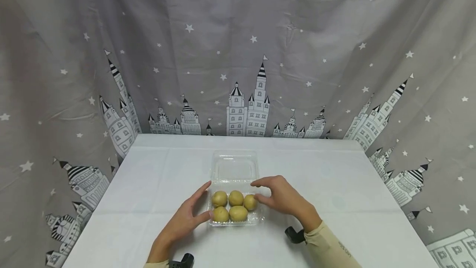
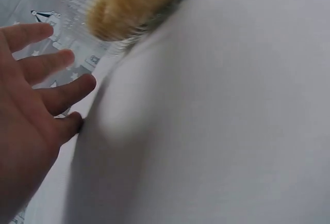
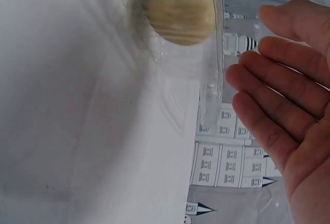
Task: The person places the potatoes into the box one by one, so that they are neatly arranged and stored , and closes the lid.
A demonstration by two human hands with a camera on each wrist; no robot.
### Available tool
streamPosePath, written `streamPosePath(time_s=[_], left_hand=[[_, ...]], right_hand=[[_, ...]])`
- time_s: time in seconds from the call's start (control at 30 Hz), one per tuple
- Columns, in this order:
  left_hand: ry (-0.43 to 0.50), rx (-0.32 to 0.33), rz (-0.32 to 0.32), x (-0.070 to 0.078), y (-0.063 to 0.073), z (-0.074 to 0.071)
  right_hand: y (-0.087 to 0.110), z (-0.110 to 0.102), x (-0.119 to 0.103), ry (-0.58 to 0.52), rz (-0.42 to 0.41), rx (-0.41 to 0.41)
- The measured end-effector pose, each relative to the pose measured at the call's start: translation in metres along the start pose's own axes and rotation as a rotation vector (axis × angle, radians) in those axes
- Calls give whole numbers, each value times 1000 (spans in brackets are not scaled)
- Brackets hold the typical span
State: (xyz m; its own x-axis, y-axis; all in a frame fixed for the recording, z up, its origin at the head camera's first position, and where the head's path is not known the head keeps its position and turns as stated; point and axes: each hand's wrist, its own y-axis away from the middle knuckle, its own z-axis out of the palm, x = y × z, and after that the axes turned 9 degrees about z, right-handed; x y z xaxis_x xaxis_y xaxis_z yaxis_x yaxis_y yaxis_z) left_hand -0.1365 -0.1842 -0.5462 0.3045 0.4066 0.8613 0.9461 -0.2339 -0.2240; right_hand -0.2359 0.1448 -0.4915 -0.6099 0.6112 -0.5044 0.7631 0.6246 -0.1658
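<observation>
A clear plastic clamshell box (image 1: 256,218) lies with its lid (image 1: 235,166) flipped back, away from me. Several yellow-brown potatoes (image 1: 238,213) sit inside it in two rows; the right end of the front row holds none. At the box's left side is my left hand (image 1: 186,218), fingers spread, thumb tip by the nearest left potato (image 1: 221,214). My right hand (image 1: 284,197) hovers over the right side, its thumb overlapping the right potato (image 1: 250,202) in the head view. The right wrist view shows the right palm (image 3: 294,95) bare, with fingers extended beside the box wall.
A white cloth covers the table (image 1: 316,168) under the box. Behind it and down both sides hangs a grey curtain (image 1: 297,53) printed with castles and stars. Dark wrist cameras (image 1: 295,235) sit on both wrists.
</observation>
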Motion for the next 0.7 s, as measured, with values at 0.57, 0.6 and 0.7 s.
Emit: streamPosePath(time_s=[0.57,0.6,0.7], left_hand=[[39,139,-61,10,-49,-45],[43,140,-75,11,-53,-46],[54,131,-128,14,-65,-48]], right_hand=[[-24,-11,28,-157,263,179],[-27,-11,29,-169,297,183],[-36,-6,32,-231,407,182]])
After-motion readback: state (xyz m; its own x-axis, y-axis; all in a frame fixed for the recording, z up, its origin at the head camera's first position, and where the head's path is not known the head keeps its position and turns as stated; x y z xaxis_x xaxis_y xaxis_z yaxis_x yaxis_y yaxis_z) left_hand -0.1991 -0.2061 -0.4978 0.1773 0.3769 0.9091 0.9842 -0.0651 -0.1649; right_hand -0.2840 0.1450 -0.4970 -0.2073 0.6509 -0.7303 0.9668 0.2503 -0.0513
